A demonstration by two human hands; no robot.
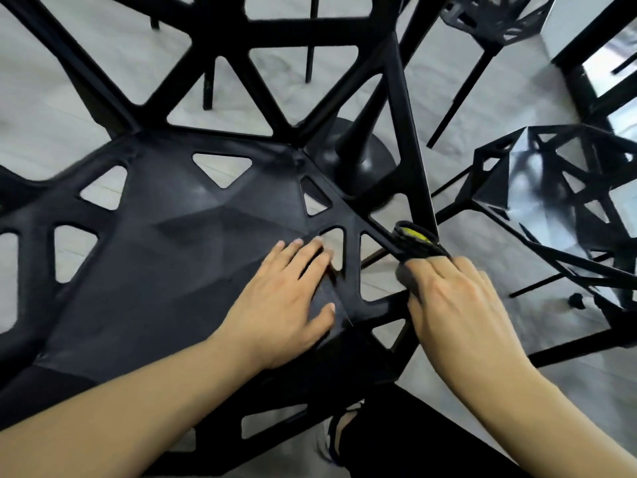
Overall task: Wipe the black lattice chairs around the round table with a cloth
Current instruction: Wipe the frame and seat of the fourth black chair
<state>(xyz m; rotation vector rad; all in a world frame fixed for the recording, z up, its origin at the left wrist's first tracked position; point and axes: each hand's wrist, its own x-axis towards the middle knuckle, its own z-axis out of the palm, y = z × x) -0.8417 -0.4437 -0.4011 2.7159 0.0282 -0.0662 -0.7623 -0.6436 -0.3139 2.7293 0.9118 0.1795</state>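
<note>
A black lattice chair (pixel 179 257) fills the middle of the view, its seat below me and its open-work back rising toward the top. My left hand (pixel 286 301) lies flat on the right part of the seat with straight fingers. My right hand (pixel 458 305) grips a dark cloth with a yellow patch (pixel 412 238) against the chair's right edge bar, the fingertips tucked into the cloth. Both forearms reach in from the bottom.
A second black lattice chair (pixel 551 188) stands close on the right. A third one (pixel 496 19) is at the top right. The round table's black pedestal base (pixel 355 157) shows behind the chair back. The floor is pale grey. My foot (pixel 341 436) is under the seat.
</note>
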